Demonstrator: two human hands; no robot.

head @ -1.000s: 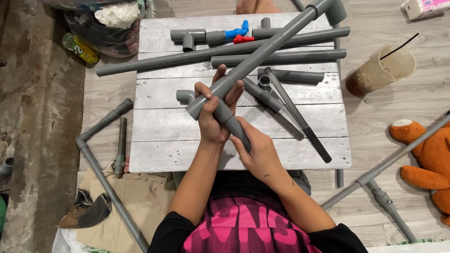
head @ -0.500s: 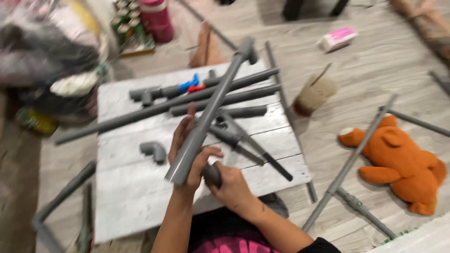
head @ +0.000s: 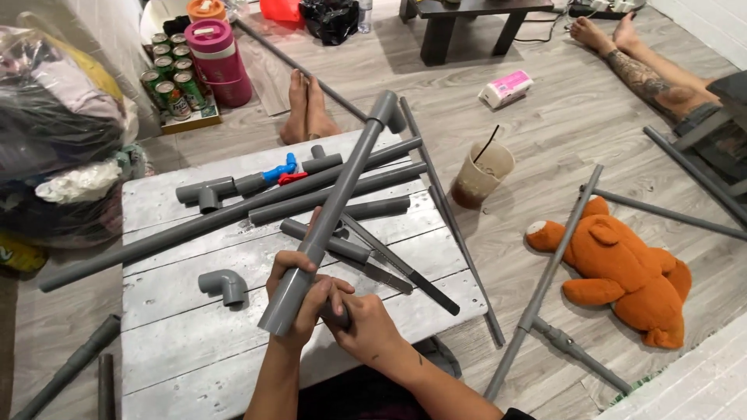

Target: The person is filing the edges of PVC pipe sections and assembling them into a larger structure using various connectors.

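Lifted clear of the worktop (head: pixel 194 342) since a second ago: long grey pipe (head: pixel 334 206), now slanting up and away toward the far right, capped fitting at its far tip. Left hand (head: pixel 299 299) wrapped closed around the pipe's near end. Right hand (head: pixel 362 327) closed just beside it, grip on a short dark piece, mostly hidden. Grey elbow fitting (head: pixel 223 286) lying loose on the boards to the left, no longer under the hands. Saw (head: pixel 397 268) resting to the right, untouched. Judged: joining work at the pipe's near end under way, not seated.
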